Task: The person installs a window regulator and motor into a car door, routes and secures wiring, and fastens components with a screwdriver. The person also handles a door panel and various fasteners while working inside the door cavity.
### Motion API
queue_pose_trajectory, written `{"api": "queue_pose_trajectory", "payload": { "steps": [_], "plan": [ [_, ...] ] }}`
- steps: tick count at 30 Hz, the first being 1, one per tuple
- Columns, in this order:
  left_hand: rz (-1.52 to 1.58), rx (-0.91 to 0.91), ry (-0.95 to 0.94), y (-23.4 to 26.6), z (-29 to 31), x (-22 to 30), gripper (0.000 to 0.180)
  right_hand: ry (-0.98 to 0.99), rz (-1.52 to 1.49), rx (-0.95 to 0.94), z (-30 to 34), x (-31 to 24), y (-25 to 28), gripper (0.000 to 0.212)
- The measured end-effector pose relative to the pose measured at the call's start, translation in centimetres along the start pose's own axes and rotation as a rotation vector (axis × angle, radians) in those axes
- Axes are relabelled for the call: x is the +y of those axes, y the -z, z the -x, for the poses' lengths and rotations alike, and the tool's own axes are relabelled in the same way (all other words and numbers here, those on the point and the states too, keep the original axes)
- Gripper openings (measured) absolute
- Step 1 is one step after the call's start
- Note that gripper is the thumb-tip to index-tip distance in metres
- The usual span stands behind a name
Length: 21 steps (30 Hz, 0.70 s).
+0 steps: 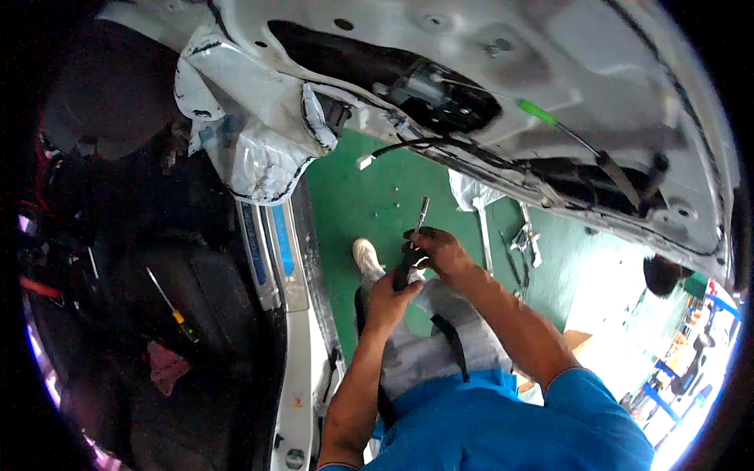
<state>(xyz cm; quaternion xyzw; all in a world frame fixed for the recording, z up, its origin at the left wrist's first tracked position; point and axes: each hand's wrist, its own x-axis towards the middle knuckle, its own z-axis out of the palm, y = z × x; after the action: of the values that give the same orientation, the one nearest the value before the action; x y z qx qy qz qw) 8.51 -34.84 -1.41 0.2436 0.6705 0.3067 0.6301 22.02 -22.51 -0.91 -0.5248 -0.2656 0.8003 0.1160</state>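
In front of my body, both hands are on a socket tool [422,212] with a bright metal socket end pointing up and away from me. My left hand [389,301] is wrapped round its dark lower part. Closed fingers of my right hand [441,255] grip it higher up, just below the socket. The fingers hide most of its middle. Beyond the hands, a white connector [364,162] hangs on a dark cable from an opened car door [565,47]. A loose plastic sheet [271,161] droops at the door's left end.
On the dark seat to the left lie a yellow-handled screwdriver [184,326] and a reddish cloth [166,367]. A door sill [297,294] runs along my left. Metal parts [528,239] rest on the green floor [338,184]. A green-handled tool [538,111] sits against the door panel.
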Motion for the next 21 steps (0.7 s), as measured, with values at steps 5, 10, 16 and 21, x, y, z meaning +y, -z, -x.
{"api": "queue_pose_trajectory", "payload": {
  "steps": [5, 10, 16, 21],
  "plan": [
    [0.462, 0.154, -0.173, 0.8, -6.1, -2.1, 0.04, 0.081, -0.033, 0.088, -8.7, 0.9, -0.1, 0.035],
    [0.299, 0.377, -0.342, 3.2, -13.0, -3.8, 0.05, 0.353, -0.011, -0.105, -17.1, 0.0, -0.2, 0.032],
    [0.458, 0.317, -0.517, 3.8, -20.5, -5.5, 0.049, 0.65, 0.033, -0.105, -22.8, -0.7, 0.2, 0.028],
    [0.521, 0.263, -0.627, 3.2, -23.9, -6.7, 0.044, 0.753, 0.044, -0.104, -25.6, -0.1, 1.8, 0.029]
  ]
}}
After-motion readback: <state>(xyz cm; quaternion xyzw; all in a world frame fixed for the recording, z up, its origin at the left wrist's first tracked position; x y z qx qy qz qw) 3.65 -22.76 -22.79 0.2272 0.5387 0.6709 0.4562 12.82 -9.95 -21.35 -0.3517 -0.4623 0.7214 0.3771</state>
